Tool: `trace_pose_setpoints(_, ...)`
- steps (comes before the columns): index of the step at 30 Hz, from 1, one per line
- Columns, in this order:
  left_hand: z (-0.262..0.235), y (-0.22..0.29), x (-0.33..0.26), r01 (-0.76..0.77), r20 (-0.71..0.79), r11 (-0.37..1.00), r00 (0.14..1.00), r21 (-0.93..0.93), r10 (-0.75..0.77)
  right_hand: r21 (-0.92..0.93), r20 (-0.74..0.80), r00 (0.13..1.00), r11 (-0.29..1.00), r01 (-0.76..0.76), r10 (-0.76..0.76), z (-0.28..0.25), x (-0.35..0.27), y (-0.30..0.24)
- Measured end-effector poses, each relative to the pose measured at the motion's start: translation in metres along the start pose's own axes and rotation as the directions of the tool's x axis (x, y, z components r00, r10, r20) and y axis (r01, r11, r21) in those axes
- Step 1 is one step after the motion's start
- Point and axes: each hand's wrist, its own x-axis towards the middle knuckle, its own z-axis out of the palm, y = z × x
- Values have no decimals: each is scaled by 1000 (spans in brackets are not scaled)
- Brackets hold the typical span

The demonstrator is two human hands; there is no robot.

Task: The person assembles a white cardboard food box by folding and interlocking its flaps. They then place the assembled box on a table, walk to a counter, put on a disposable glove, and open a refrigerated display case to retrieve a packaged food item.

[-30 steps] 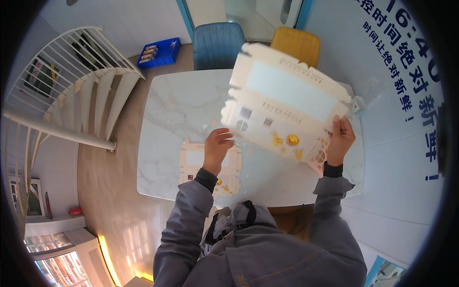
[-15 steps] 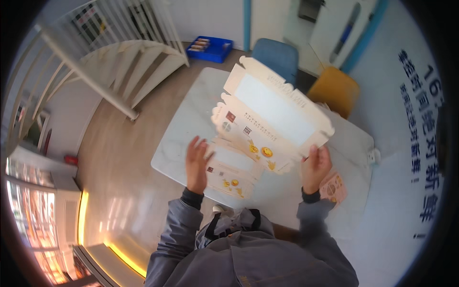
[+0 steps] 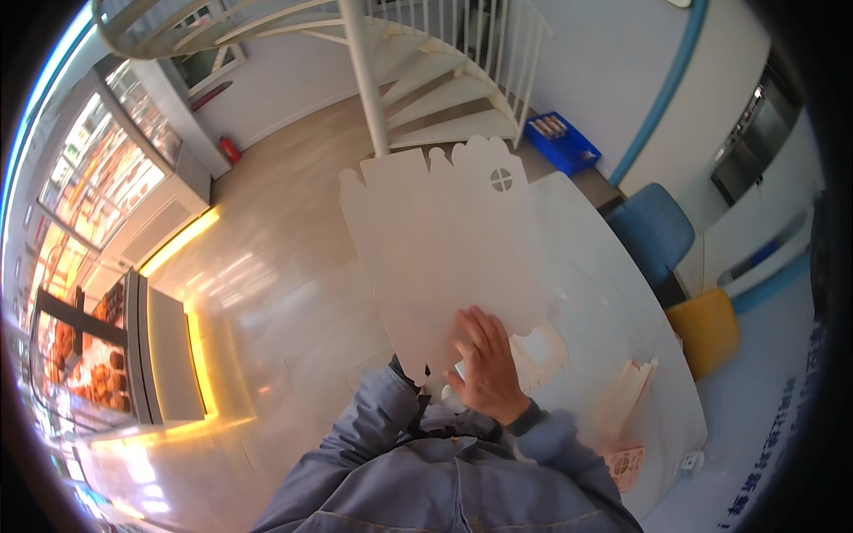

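Observation:
A large flat cardboard box blank with scalloped flaps is raised in front of me, its plain pale side facing up. A round cut-out divided by a cross sits near its far right corner. My right hand lies against the blank's near right part, fingers stretched and slightly apart. The left sleeve reaches to the blank's near left edge; my left hand is hidden behind the card. Under and beyond my right hand, another box blank rests on the white table, partly covered.
A pale folded carton piece and a pink patterned piece lie on the table's right side. Blue and yellow chairs stand along its far edge. Beyond are a blue crate and a spiral staircase. Lit display cases line the left.
The box blank has been turned from its printed side to its plain side and moved left. My right hand moved left onto it; my left went behind it. The view has swung left.

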Motion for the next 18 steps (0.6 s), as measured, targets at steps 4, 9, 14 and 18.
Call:
trace_pose_setpoints(4,-12,11,-23,-113,-92,975,987,191,132,-76,-67,997,997,28,-33,23,25,-22)
trace_pose_setpoints(9,-29,16,-48,-184,-252,974,944,130,212,-50,-124,979,986,159,-164,37,51,-40)
trace_pose_setpoints(14,-12,65,-46,-261,-276,737,955,-623,105,266,-73,982,946,187,-173,43,59,-45)
trace_pose_setpoints(18,8,100,-42,-442,-504,833,830,-333,239,586,-27,997,809,-42,71,63,56,-51)
